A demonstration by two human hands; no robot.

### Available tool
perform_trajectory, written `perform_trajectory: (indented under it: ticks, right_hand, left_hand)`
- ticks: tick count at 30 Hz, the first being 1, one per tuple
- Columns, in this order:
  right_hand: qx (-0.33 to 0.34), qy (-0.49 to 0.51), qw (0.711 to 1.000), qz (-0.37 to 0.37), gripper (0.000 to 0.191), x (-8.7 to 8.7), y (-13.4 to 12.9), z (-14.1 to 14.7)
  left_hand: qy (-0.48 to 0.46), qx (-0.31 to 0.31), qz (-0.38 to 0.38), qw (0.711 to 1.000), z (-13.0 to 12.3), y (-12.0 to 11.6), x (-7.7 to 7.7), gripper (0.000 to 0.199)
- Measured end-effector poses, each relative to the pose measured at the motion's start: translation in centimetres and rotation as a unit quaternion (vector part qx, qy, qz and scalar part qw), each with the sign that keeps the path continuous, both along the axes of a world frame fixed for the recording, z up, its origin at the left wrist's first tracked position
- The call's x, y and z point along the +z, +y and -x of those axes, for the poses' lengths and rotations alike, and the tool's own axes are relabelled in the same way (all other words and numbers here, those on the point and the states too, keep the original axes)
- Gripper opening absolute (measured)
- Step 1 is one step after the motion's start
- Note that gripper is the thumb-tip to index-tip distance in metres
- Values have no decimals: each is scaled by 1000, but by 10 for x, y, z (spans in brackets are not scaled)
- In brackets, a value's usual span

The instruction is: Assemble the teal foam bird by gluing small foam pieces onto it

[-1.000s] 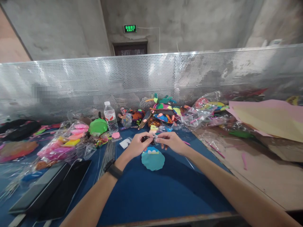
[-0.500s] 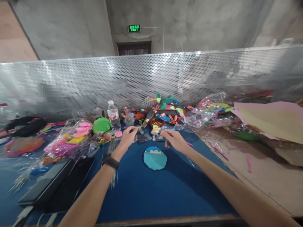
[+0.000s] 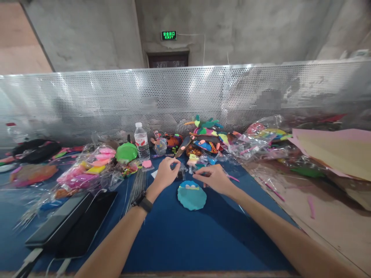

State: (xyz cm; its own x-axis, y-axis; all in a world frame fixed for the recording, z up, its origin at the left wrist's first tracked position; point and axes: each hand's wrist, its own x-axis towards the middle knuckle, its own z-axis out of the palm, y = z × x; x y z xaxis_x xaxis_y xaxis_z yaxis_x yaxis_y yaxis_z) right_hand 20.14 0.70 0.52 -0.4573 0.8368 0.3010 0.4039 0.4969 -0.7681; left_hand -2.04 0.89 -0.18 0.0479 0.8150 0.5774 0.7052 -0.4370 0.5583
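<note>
A round turquoise clay piece (image 3: pixel 191 199) lies flat on the blue table, with a blue and yellow band and small pale lumps near its top edge. Just beyond its upper left edge hovers my left hand (image 3: pixel 166 173), thumb and forefinger curled together in a pinch. My right hand (image 3: pixel 216 178) is at the upper right of the clay, its fingertips also pinched and pointing left. Whatever either pinch holds is too small to make out. Behind the hands lies a small clear bag with dark contents (image 3: pixel 181 173).
At left are a bundle of thin wires (image 3: pixel 136 189), a phone (image 3: pixel 87 227) and a power bank (image 3: pixel 59 220) with cables. A water bottle (image 3: pixel 141 142), bagged coloured clay (image 3: pixel 98 166) and clay figures (image 3: pixel 204 135) line the perforated metal screen (image 3: pixel 185 88). Cardboard (image 3: pixel 324 200) lies right.
My left hand has moved right, closer to the clay piece and to my right hand. My right hand has dropped slightly. The whole view has shifted a little.
</note>
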Motion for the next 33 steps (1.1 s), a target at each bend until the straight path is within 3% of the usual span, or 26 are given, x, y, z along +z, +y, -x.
perform_trajectory:
  ticks: [5,7,13,17,23,33]
  right_hand:
    - [21,-52,998,-43,23,-2,-2,2]
    - [33,-65,995,-64,26,-3,-2,2]
    - [22,-83,992,-93,25,-5,-1,3]
    - [-4,-35,995,-92,19,-5,0,3]
    - [-11,17,989,-145,19,-6,1,3]
    - [-25,15,983,-183,20,-5,-2,7]
  left_hand:
    - [6,-192,93,977,-16,-20,16,31]
    - [6,-229,136,964,-19,-24,16,32]
    - [-32,-201,162,965,-19,-20,9,28]
    - [-77,-189,172,964,-22,-20,8,27]
    - [-168,-189,227,941,-25,-17,6,37]
    - [-272,-181,271,905,-27,-20,10,32]
